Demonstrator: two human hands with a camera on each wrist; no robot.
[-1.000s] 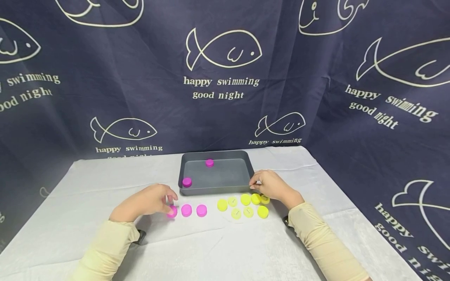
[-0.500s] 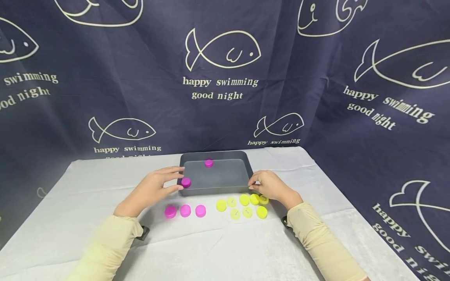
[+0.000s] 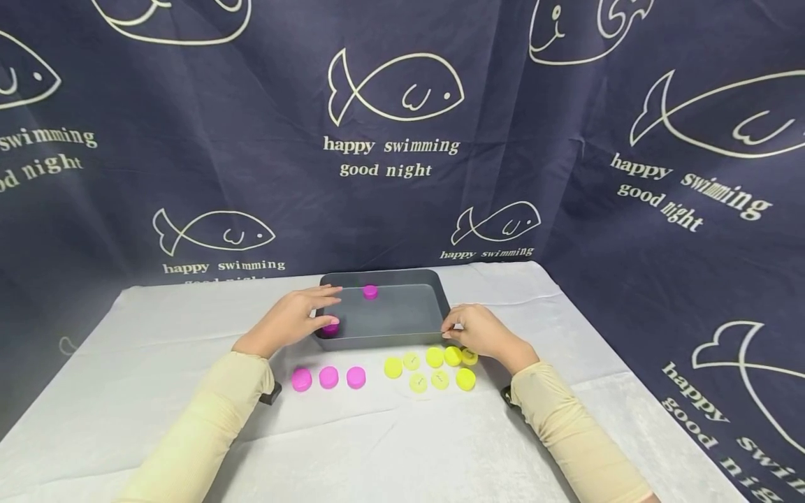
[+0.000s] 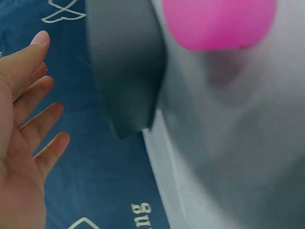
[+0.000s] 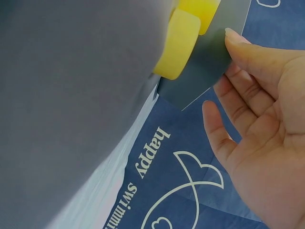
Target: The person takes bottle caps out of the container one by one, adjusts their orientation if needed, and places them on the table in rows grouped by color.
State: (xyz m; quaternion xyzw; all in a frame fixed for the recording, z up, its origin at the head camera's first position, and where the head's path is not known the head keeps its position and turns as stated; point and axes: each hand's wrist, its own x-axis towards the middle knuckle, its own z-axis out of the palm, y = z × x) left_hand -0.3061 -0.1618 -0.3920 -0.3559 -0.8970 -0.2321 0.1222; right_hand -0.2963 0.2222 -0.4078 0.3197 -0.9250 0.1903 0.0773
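A dark grey baking tray (image 3: 396, 307) stands at the back of the table. My left hand (image 3: 284, 323) reaches over its left rim, fingers spread and holding nothing. Below that thumb a magenta bottle cap (image 3: 330, 329) lies partly hidden in the tray corner; another magenta cap (image 3: 370, 292) sits near the tray's far wall. My right hand (image 3: 481, 332) pinches the tray's near right corner; the right wrist view shows the thumb (image 5: 255, 57) on one side of the rim and fingers behind. Three magenta caps (image 3: 329, 377) form a row in front of the tray.
Several yellow caps (image 3: 434, 357) lie in two loose rows before the tray's right half, close to my right hand. White cloth (image 3: 377, 440) covers the table. A navy curtain (image 3: 402, 209) with fish drawings hangs behind and at the sides.
My left hand has left the leftmost magenta cap in the row and moved up and right over the tray's left rim, fingers opening out. The right hand keeps its grip on the tray corner.
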